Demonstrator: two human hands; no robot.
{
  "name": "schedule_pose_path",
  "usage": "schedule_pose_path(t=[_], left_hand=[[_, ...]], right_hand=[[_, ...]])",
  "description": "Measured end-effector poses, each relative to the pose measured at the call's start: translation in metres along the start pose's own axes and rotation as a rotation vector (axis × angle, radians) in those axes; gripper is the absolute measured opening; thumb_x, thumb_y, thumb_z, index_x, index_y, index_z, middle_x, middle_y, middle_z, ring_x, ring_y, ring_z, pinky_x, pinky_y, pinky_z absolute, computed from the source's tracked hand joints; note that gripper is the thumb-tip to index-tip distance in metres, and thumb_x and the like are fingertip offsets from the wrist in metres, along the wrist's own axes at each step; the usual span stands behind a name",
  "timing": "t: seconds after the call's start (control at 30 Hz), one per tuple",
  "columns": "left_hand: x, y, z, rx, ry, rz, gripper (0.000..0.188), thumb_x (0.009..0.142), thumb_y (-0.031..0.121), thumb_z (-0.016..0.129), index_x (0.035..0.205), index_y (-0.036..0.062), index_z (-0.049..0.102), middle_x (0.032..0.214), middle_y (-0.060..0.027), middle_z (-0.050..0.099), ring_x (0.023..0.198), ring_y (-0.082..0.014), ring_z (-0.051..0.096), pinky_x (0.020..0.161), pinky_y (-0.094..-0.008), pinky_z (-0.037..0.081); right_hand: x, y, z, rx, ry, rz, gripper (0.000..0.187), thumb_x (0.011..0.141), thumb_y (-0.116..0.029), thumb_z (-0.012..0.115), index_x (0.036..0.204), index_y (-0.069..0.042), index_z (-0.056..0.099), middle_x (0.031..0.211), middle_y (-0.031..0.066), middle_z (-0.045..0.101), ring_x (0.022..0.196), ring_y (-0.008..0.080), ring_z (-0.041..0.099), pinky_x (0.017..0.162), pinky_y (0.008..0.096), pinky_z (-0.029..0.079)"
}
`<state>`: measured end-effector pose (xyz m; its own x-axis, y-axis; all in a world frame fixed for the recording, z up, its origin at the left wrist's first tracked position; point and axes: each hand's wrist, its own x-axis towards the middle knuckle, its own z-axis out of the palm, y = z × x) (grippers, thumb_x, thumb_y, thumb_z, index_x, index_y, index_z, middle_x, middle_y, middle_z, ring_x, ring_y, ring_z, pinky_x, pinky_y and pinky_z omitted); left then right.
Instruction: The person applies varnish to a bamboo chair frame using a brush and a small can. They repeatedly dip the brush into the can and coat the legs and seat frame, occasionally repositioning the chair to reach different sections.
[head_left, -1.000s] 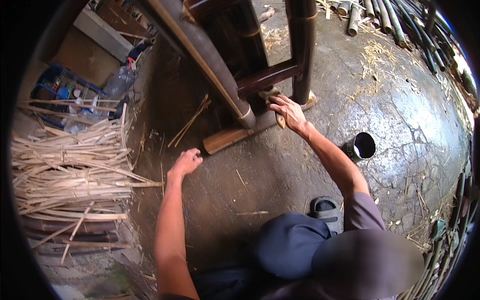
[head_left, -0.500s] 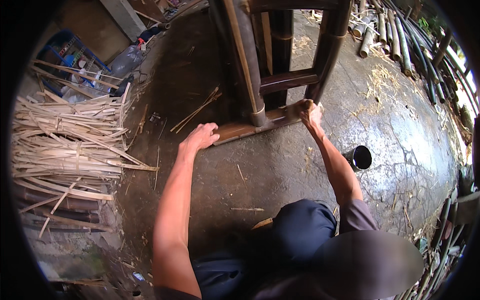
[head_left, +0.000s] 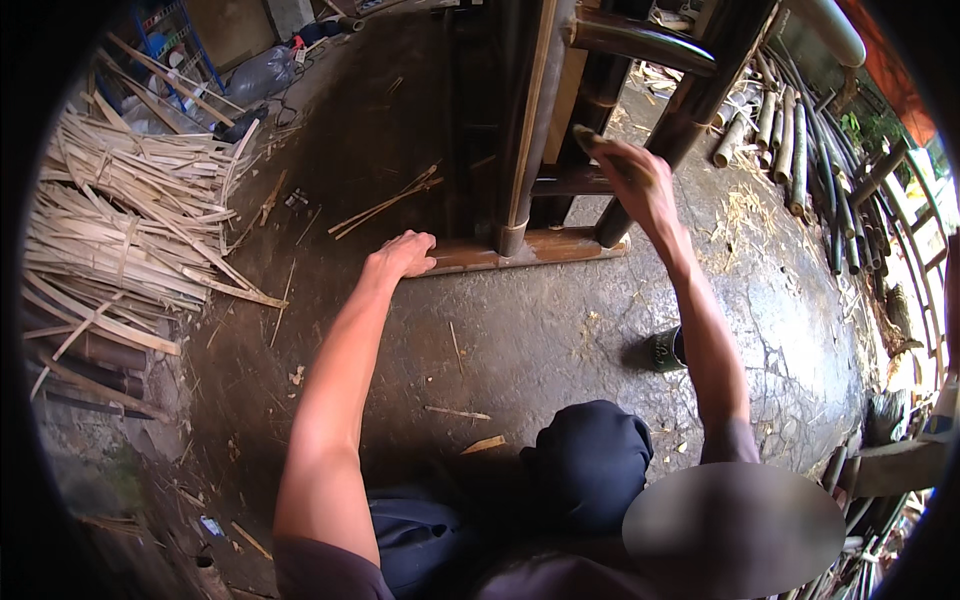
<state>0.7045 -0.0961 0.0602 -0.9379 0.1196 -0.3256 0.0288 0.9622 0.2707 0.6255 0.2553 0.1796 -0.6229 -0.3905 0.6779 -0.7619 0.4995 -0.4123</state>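
Bamboo frame [head_left: 518, 160] stands on the concrete floor [head_left: 550, 340] ahead of the person, base toward the body. Base bar [head_left: 472, 256] lies crosswise, long axis left to right, right end slightly farther off; two posts rise from it, leaning up and rightward in view, tied across by dark rungs [head_left: 640, 42]. Left hand [head_left: 405, 253] rests over the bar's left end, fingers curled down; cannot tell how firmly it grips. Right hand [head_left: 640, 190] raised beside the right post, closed about a slim tool [head_left: 583, 135], probably a brush; most of it is hidden by the fingers, only the tip showing, pointing left and away from the person. Containers: dark can [head_left: 663, 352] on the floor, partly behind the right forearm, contents out of sight. Blue rack [head_left: 188, 48] at far left, pale and blue plastic items inside, too small to sort. Clear plastic bag [head_left: 262, 72] slumped just beside it. Bamboo strips [head_left: 125, 185] heaped at left; bamboo poles [head_left: 798, 150] lie upper right, running away.
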Motion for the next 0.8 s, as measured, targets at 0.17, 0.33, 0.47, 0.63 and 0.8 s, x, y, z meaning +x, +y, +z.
schedule_pose_path(t=[0.17,0.33,0.47,0.63,0.8], left_hand=[[0.005,0.013,0.001,0.037,-0.038,0.026,0.034,0.085,0.022,0.064,0.116,0.0058,0.062,0.113,-0.0201,0.064,0.109,-0.0367,0.060,0.091,-0.0450,0.050],[0.011,0.021,-0.002,0.048,-0.024,0.012,0.031,0.083,0.020,0.065,0.110,0.0046,0.065,0.112,-0.0198,0.065,0.108,-0.0366,0.061,0.090,-0.0444,0.051],[0.024,0.025,-0.001,0.057,0.050,0.082,0.027,0.081,0.020,0.067,0.102,0.0031,0.067,0.108,-0.0199,0.066,0.105,-0.0359,0.063,0.088,-0.0437,0.052],[0.012,0.011,0.002,0.026,0.021,0.119,0.025,0.080,0.022,0.067,0.102,0.0100,0.067,0.109,-0.0144,0.064,0.106,-0.0313,0.062,0.087,-0.0449,0.052],[-0.013,0.084,-0.007,0.029,0.353,0.179,0.016,0.079,0.022,0.063,0.088,0.0116,0.071,0.094,-0.0090,0.069,0.092,-0.0283,0.068,0.073,-0.0428,0.057]], right_hand=[[0.053,0.035,0.044,-0.481,-0.603,-0.085,0.027,0.087,-0.032,0.064,0.099,-0.009,0.069,0.080,0.0175,0.068,0.074,0.0327,0.067,0.068,0.0428,0.054],[0.059,0.017,0.001,-0.404,-0.462,0.023,0.017,0.087,-0.024,0.062,0.102,-0.018,0.069,0.089,0.0128,0.069,0.084,0.0325,0.067,0.074,0.0425,0.054],[0.064,-0.008,-0.044,-0.582,0.176,-0.296,0.032,0.080,-0.005,0.059,0.108,-0.018,0.066,0.129,0.0089,0.056,0.115,0.0332,0.055,0.092,0.0397,0.052],[0.053,-0.016,0.004,-0.437,-0.426,-0.024,0.045,0.076,0.000,0.056,0.116,-0.017,0.065,0.120,0.0094,0.063,0.108,0.0301,0.060,0.092,0.0357,0.049],[0.009,0.073,-0.061,-0.197,-0.296,0.081,0.038,0.088,-0.007,0.051,0.124,-0.005,0.058,0.126,0.0146,0.059,0.116,0.0278,0.056,0.100,0.0363,0.044]])
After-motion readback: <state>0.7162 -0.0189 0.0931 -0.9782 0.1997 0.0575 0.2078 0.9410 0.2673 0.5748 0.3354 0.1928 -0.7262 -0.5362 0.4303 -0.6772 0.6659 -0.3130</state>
